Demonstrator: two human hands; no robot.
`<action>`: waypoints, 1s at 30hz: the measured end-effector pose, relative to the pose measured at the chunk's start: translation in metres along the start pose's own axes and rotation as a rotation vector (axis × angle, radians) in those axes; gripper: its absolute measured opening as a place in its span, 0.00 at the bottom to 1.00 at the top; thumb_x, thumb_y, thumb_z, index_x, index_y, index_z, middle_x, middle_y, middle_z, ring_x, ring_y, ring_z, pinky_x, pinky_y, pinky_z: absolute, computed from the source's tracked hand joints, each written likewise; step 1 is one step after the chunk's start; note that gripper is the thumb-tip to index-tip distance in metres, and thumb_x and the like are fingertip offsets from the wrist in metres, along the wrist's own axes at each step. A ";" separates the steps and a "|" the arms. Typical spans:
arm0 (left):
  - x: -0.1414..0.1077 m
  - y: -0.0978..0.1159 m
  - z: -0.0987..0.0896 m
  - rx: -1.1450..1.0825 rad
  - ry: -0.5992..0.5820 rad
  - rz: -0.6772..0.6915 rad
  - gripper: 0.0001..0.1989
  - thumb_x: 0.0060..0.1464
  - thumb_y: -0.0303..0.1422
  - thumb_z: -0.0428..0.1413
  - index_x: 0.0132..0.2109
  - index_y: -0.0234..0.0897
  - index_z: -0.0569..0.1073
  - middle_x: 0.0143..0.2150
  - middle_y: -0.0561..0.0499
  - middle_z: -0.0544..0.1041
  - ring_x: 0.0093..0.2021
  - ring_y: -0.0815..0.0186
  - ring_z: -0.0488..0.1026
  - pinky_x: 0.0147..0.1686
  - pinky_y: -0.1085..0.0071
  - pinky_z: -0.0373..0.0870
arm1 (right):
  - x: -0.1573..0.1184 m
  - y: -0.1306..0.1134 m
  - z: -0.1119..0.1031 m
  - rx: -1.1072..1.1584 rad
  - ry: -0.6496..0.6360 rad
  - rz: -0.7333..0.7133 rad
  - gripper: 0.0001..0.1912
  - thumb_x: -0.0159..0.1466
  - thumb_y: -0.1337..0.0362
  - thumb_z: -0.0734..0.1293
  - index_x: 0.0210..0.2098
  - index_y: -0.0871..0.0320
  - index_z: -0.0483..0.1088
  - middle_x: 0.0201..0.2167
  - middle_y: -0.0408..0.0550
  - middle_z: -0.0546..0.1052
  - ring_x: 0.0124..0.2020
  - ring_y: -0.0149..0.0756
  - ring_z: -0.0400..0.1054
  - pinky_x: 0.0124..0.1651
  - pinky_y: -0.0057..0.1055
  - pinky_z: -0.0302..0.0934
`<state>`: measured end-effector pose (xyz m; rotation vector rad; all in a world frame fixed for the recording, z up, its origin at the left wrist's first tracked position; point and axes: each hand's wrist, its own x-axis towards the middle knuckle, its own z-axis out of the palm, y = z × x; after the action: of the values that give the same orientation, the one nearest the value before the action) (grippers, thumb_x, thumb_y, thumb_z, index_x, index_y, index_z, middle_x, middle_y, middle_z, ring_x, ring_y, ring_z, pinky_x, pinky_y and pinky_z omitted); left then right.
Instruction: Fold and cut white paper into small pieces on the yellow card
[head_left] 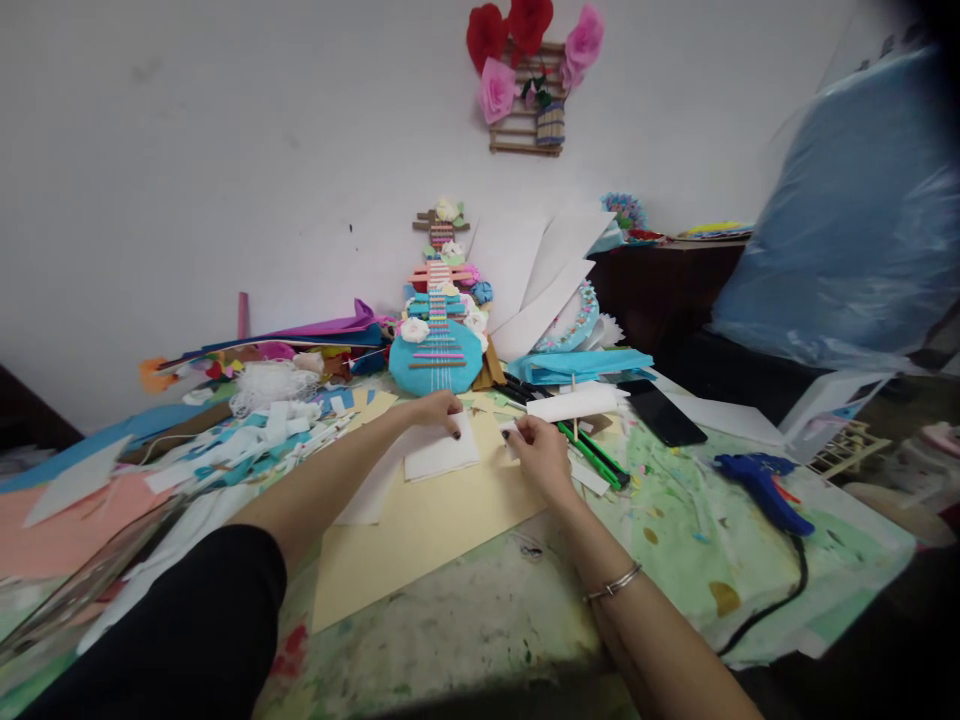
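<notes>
Left hand (441,410) lays thumb on white paper rectangle (441,460) over cream cardstock (397,555), mid-table; can't tell whether fingers grip. Right hand (541,458) pinches small white paper piece (511,449), just right. Best: left thumb firm, pinch light, edges uncreased.

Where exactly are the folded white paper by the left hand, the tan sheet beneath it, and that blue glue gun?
Folded white paper (442,457): head view, on its flat upper face.
Tan sheet (427,537): head view, on its bare middle.
Blue glue gun (768,494): head view, on its body.
</notes>
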<state>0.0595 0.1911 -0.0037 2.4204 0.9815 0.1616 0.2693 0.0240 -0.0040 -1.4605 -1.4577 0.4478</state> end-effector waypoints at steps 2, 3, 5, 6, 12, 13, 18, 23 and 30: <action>-0.001 0.001 -0.001 0.004 0.003 -0.004 0.20 0.30 0.43 0.64 0.18 0.35 0.62 0.17 0.59 0.56 0.21 0.73 0.51 0.23 0.73 0.44 | 0.000 0.000 0.000 0.001 -0.010 0.004 0.07 0.53 0.62 0.62 0.24 0.58 0.69 0.19 0.43 0.73 0.22 0.32 0.64 0.28 0.26 0.52; -0.002 0.001 -0.001 0.005 0.004 -0.005 0.20 0.30 0.43 0.65 0.18 0.35 0.63 0.17 0.59 0.56 0.21 0.73 0.52 0.23 0.73 0.44 | 0.000 0.000 0.000 -0.005 -0.015 0.006 0.07 0.53 0.61 0.62 0.24 0.58 0.69 0.19 0.43 0.73 0.22 0.32 0.64 0.28 0.26 0.51; -0.003 0.002 -0.003 0.004 0.005 -0.011 0.20 0.29 0.43 0.65 0.19 0.35 0.64 0.17 0.59 0.57 0.21 0.73 0.52 0.22 0.73 0.44 | 0.000 0.001 0.000 -0.026 -0.017 0.010 0.08 0.53 0.61 0.63 0.24 0.58 0.69 0.20 0.43 0.73 0.22 0.33 0.64 0.27 0.26 0.51; -0.004 0.003 -0.004 0.003 0.007 -0.015 0.20 0.28 0.43 0.65 0.19 0.35 0.64 0.17 0.59 0.58 0.21 0.73 0.53 0.22 0.73 0.45 | 0.000 0.001 -0.001 -0.038 -0.014 0.012 0.08 0.53 0.61 0.63 0.24 0.58 0.69 0.20 0.43 0.73 0.22 0.33 0.64 0.27 0.26 0.51; -0.008 0.001 -0.005 -0.019 0.029 -0.043 0.22 0.24 0.45 0.66 0.20 0.35 0.65 0.17 0.58 0.61 0.21 0.72 0.56 0.22 0.74 0.48 | 0.001 0.000 -0.002 -0.089 0.006 0.015 0.07 0.53 0.61 0.63 0.23 0.58 0.70 0.19 0.43 0.73 0.22 0.33 0.63 0.27 0.27 0.51; -0.009 0.000 -0.004 -0.023 0.030 -0.049 0.22 0.24 0.45 0.66 0.20 0.35 0.65 0.17 0.58 0.61 0.21 0.71 0.57 0.22 0.74 0.48 | 0.001 0.000 -0.002 -0.095 0.008 0.015 0.07 0.53 0.61 0.63 0.23 0.58 0.69 0.20 0.43 0.73 0.22 0.33 0.63 0.27 0.27 0.51; -0.009 -0.001 -0.001 -0.032 0.025 -0.079 0.21 0.26 0.45 0.66 0.22 0.35 0.67 0.19 0.57 0.65 0.22 0.70 0.60 0.23 0.74 0.50 | 0.001 0.001 -0.002 -0.100 0.000 0.014 0.07 0.53 0.62 0.63 0.24 0.58 0.69 0.20 0.43 0.73 0.22 0.33 0.64 0.28 0.26 0.51; -0.010 0.001 -0.003 -0.002 0.022 -0.100 0.21 0.25 0.42 0.66 0.25 0.35 0.68 0.22 0.57 0.68 0.24 0.70 0.62 0.24 0.74 0.51 | 0.002 0.003 -0.001 -0.136 -0.001 0.020 0.07 0.53 0.62 0.62 0.25 0.58 0.70 0.22 0.44 0.74 0.24 0.34 0.65 0.28 0.27 0.51; -0.014 0.007 -0.008 0.083 0.037 -0.195 0.28 0.22 0.41 0.67 0.33 0.36 0.67 0.29 0.54 0.70 0.29 0.68 0.64 0.26 0.75 0.53 | 0.003 0.004 -0.002 -0.147 0.016 0.075 0.08 0.54 0.65 0.62 0.31 0.59 0.71 0.25 0.47 0.76 0.26 0.36 0.67 0.30 0.27 0.53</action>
<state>0.0510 0.1813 0.0077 2.3861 1.2560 0.0977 0.2736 0.0266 -0.0053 -1.6359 -1.4518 0.3798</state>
